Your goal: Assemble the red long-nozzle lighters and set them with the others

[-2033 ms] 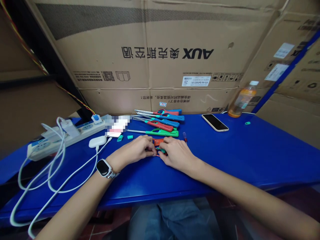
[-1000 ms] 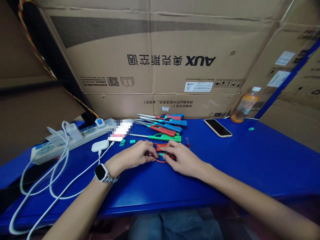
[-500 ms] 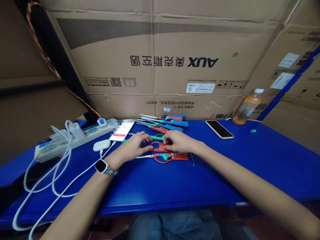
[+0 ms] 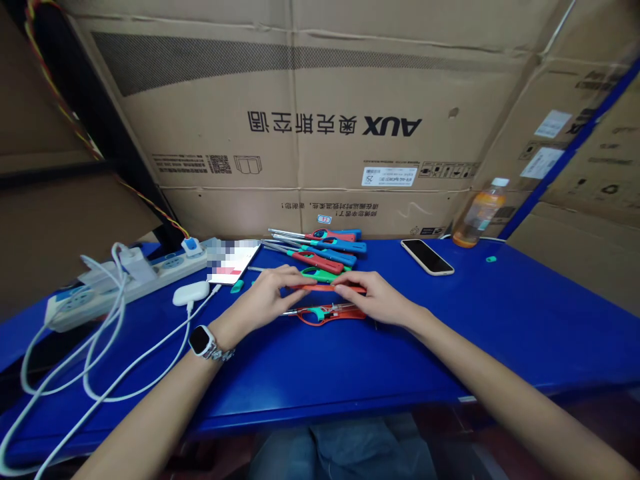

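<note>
Between my two hands is an orange lighter casing half (image 4: 324,288), turned edge-on above the table. My left hand (image 4: 267,297) pinches its left end between thumb and fingers. At its right end, my right hand (image 4: 377,297) grips it the same way. Just below lies an opened utility lighter (image 4: 353,312), its orange shell showing a green trigger (image 4: 318,313), inner parts and a metal tube pointing left. A green lighter (image 4: 320,275) lies behind the casing half, partly hidden. Farther back are several red and blue lighters (image 4: 345,245) in a pile.
On the blue table (image 4: 310,380), a power strip (image 4: 165,270) with white cables and a white earbud case (image 4: 191,293) sit left. A phone (image 4: 427,257) and an orange drink bottle (image 4: 480,217) stand right. Cardboard (image 4: 210,133) walls the back.
The casing half has been lifted off the table and tipped from flat to edge-on. Both hands have closed on its ends. The camera view has shifted slightly right.
</note>
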`<state>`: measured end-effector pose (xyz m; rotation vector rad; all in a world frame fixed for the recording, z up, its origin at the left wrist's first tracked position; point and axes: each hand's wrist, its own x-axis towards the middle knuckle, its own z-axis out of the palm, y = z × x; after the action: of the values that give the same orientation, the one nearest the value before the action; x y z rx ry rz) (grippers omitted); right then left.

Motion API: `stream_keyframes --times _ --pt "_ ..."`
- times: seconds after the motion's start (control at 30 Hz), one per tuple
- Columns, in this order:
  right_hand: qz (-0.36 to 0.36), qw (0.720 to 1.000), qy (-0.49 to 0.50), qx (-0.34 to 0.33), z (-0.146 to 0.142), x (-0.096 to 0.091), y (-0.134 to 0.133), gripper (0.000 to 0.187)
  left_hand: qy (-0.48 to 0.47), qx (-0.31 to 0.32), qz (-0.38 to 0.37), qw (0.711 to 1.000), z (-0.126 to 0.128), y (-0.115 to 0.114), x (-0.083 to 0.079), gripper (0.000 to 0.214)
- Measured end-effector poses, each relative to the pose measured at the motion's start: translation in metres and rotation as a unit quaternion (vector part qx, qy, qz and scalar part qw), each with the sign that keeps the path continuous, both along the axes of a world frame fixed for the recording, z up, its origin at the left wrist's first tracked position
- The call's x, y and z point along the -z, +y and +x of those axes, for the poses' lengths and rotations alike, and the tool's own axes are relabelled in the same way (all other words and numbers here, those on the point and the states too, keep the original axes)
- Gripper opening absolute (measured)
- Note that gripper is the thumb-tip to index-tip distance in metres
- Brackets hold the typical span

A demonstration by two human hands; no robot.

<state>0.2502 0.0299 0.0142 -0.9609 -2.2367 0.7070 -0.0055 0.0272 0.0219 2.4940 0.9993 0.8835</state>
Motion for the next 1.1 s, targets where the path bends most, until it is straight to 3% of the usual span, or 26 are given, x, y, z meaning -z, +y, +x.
stream_keyframes --times 0.27,0.5,1.1 --pt "0.117 0.989 -0.086 -0.038 0.001 0.006 -0.006 0.029 0.089 -0.006 -0.132 0.987 -0.005 -0.005 -0.012 0.04" --pt "0.118 0.986 -0.113 -0.047 -0.002 0.014 -0.011 0.031 0.126 -0.023 -0.211 0.969 -0.015 0.001 -0.008 0.032" --pt "0.08 0.986 -0.141 -0.03 0.0 0.021 -0.005 0.035 0.143 -0.035 -0.199 0.969 -0.016 0.003 -0.001 0.02"
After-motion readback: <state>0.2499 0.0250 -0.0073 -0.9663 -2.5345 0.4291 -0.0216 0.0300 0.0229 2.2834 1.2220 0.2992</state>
